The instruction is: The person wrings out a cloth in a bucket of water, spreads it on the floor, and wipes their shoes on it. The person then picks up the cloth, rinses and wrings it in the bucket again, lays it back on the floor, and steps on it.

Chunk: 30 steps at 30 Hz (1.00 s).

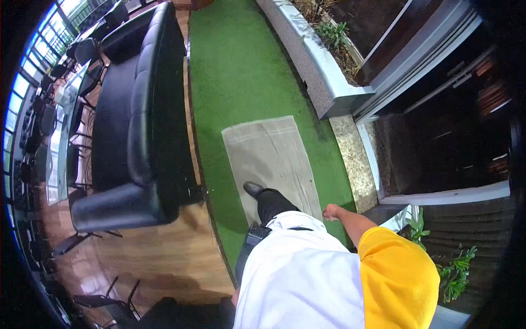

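Observation:
My right hand [331, 212] hangs beside my right hip, above the edge of a beige mat [268, 151]. Its fingers look curled in, and nothing shows sticking out of them. At the lower edge of the view, only a sliver of my left hand [235, 298] shows past my white shirt [301, 285]; its fingers are hidden. One black shoe [253, 189] stands on the mat. A black pouch [256, 234] sits at my belt on the left side.
Green carpet [235, 71] runs ahead between a black sofa [139, 104] on the left and a low white planter wall [307, 49] on the right. A glass table [63, 131] with chairs stands beyond the sofa. At right are a dark glass door [449, 137] and a leafy plant [457, 271].

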Tool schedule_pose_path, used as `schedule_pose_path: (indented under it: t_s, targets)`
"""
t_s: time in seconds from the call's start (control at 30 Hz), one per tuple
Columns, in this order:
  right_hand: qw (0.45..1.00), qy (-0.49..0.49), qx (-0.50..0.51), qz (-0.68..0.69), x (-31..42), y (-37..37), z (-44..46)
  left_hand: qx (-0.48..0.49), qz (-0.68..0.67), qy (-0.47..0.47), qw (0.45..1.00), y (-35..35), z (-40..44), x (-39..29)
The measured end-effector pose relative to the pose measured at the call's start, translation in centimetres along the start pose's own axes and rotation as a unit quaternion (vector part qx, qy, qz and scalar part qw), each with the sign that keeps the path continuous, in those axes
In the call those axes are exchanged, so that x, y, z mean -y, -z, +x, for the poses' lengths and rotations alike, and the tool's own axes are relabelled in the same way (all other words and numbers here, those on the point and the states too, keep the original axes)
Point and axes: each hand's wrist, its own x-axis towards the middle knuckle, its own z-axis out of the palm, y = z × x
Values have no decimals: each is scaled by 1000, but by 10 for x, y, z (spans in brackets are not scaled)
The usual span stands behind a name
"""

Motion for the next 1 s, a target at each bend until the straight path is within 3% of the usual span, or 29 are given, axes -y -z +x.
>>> schedule_pose_path:
  t_s: [0.17,0.27,0.3,0.33,0.37,0.47,0.57,0.6,0.63,0.67,0.83,0.93,1.0]
  targets:
    - [989,-27,-13,148,32,78,26,-5,88,-67,994,24,61,-50]
    - [993,28,-45,110,49,114,33,-29,39,-62,997,47,102,-78]
    - [995,47,-37,77,49,118,44,-21,-142,-4,990,65,111,-108]
    - [997,63,-29,45,45,115,57,-35,-319,53,946,87,118,-146]
    - [997,63,-26,35,49,111,61,-35,-484,107,868,102,122,-170]
    - [998,33,-34,39,68,125,58,-76,-644,165,743,101,156,-169]
    - [996,16,38,83,77,151,49,-27,-671,167,722,67,171,-122]
    - [995,8,41,96,77,158,54,-28,-363,60,929,74,162,-136]
    - [993,-1,42,110,74,167,61,-101,8,-10,995,81,152,-150]
    - [991,-8,40,125,71,179,70,-104,81,-33,991,78,154,-156]
    - [984,74,2,165,64,229,126,-16,-40,16,999,84,189,-206]
    - [971,5,0,237,93,283,119,-6,-109,28,994,102,221,-241]
    - [992,-27,4,120,107,306,118,-4,-198,45,979,123,240,-270]
